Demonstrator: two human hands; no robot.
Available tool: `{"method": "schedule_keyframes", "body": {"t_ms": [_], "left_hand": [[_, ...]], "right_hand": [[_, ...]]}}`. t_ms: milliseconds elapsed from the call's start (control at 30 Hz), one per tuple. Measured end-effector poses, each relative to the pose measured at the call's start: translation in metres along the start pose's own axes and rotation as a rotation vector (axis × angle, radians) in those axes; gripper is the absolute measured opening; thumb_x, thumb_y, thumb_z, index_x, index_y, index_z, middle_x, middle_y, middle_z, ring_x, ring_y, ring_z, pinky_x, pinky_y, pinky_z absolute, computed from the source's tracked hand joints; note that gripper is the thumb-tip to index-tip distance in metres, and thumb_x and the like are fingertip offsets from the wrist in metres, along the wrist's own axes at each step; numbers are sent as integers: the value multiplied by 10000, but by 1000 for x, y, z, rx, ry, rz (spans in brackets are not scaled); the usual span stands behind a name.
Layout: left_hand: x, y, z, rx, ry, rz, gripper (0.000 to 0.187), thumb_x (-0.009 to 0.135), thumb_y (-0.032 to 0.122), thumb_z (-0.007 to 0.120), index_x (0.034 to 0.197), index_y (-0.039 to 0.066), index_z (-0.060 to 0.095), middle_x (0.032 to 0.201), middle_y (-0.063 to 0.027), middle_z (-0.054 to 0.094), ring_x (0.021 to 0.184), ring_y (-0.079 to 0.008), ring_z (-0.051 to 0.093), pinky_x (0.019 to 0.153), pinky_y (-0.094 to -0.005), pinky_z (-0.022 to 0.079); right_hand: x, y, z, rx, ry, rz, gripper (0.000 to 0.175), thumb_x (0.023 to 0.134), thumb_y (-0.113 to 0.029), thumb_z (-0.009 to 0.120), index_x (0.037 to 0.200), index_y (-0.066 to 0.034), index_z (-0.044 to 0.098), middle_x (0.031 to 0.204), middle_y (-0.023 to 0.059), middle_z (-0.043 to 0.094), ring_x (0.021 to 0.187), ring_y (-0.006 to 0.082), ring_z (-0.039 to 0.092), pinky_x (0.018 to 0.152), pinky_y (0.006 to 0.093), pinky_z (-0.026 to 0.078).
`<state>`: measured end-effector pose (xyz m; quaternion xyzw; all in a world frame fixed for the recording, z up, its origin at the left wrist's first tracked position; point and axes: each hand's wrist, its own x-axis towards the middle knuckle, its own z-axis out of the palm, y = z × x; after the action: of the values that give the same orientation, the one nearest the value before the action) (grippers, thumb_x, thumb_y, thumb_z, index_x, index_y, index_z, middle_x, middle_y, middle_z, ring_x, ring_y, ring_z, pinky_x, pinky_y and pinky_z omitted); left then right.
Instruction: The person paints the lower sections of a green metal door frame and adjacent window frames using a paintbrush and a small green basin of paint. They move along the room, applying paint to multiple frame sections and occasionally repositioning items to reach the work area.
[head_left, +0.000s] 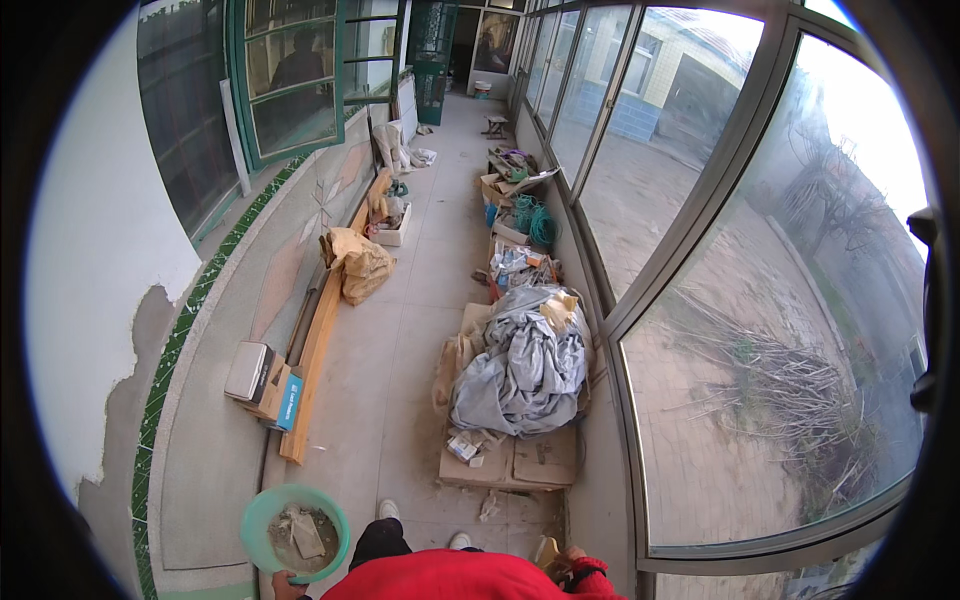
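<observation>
At the bottom left, my left hand (286, 585) grips the rim of a green plastic basin (341, 544). Dirt and debris lie inside it, along with a flat pale piece (306, 534) that could be board or card. My right hand (574, 559), below a red knitted cuff, is closed around a yellow object (548, 552) beside the wall under the windows. My red top hides much of that object, so its kind is unclear. Scraps of crumpled plastic (489, 506) lie on the floor ahead of my right hand.
A grey tarpaulin (525, 367) is heaped on a low platform (480, 469) at right. Cartons and green cord (534, 219) lie beyond. Along the left wall are a wooden plank (319, 367), small boxes (262, 382) and a tan sack (364, 262). A green window sash (292, 90) juts out.
</observation>
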<state>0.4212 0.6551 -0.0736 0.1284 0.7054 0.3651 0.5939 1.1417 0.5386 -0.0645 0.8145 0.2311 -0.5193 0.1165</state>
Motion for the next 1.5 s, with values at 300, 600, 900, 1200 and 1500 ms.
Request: {"method": "schedule_keyframes", "body": {"t_ms": [300, 600, 900, 1200, 1500], "left_hand": [[89, 89, 31, -197, 34, -183, 332, 725, 246, 595, 972, 50, 492, 848, -115, 508, 646, -240, 502, 548, -374, 452], [167, 187, 33, 549, -132, 465, 410, 597, 141, 761, 848, 51, 450, 762, -82, 428, 658, -209, 459, 606, -363, 462], [264, 245, 96, -179, -305, 7, 274, 679, 84, 548, 910, 51, 403, 919, -101, 424, 829, -277, 504, 751, -476, 478], [340, 365, 220, -20, -228, -144, 211, 695, 102, 542, 794, 44, 366, 792, -96, 433, 764, -268, 500, 753, -452, 481], [385, 497, 382, -1, -217, -143, 239, 617, -17, 503, 852, -13, 461, 865, -144, 506, 809, -340, 557, 701, -507, 502]], "right_hand": [[-11, -117, -9, 206, -9, 179, 270, 819, -276, 549, 778, -46, 684, 686, 51, 675, 585, 145, 644, 518, 296, 536], [-35, -237, 17, 173, -76, 163, 289, 803, -296, 539, 818, -36, 665, 704, 54, 679, 581, 138, 634, 510, 276, 513], [-16, -290, 15, 318, -64, 174, 278, 800, -291, 557, 844, -34, 656, 688, 78, 672, 542, 163, 623, 518, 281, 526], [72, -375, -28, 405, -180, 184, 292, 812, -309, 552, 875, -41, 649, 706, 73, 675, 576, 168, 634, 520, 290, 526], [109, -481, -178, 590, -46, -58, 315, 873, -286, 487, 1012, -20, 584, 732, 113, 670, 610, 210, 650, 551, 317, 529]]}}
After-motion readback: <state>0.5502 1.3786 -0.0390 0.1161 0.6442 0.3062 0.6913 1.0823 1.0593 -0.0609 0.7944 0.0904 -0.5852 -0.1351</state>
